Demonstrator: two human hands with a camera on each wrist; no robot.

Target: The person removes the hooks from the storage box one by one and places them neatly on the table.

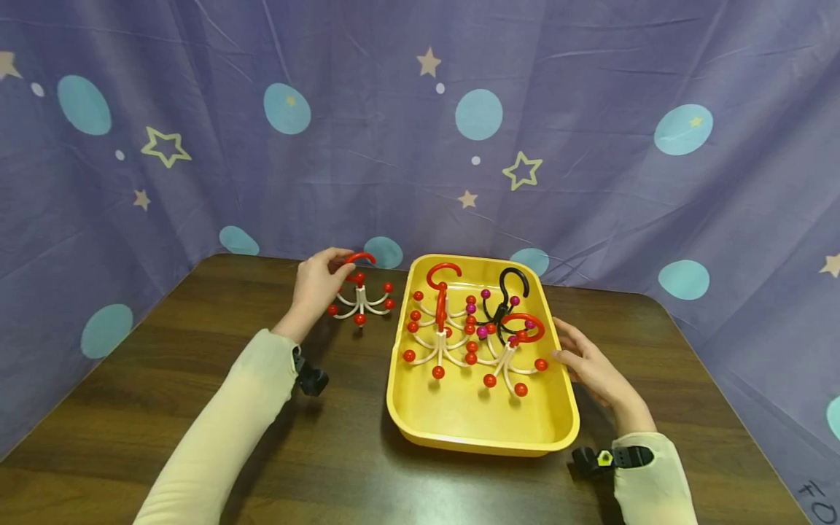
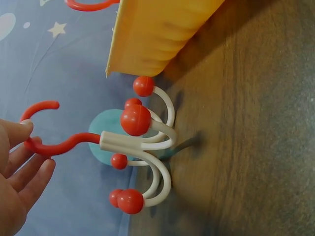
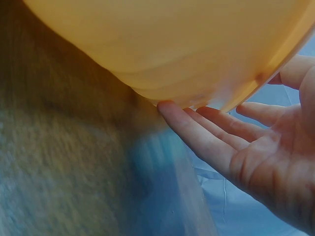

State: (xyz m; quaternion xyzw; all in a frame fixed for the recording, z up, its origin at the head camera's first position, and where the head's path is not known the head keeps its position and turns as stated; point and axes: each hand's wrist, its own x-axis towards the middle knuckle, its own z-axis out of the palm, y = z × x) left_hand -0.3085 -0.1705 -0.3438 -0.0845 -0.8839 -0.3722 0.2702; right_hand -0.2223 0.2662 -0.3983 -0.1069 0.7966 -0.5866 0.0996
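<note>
My left hand (image 1: 319, 280) pinches the red hook of a multi-arm hanger (image 2: 120, 142) between thumb and fingers, left of the yellow tray (image 1: 485, 440). Its white arms curve outward and upward to red balls. In the left wrist view the hanger's base is close to the tabletop; whether it touches is unclear. My right hand (image 1: 590, 368) rests against the tray's right side. In the right wrist view its fingers (image 3: 197, 142) lie fairly straight against the outer wall, with the thumb near the rim.
Inside the tray stand several similar hangers, including a red-and-white hanger (image 1: 441, 339) and a black hanger (image 1: 502, 313) with magenta balls. The brown wooden table (image 1: 328, 437) carries the tray. Behind it hangs a purple curtain (image 1: 367, 109) with stars and dots.
</note>
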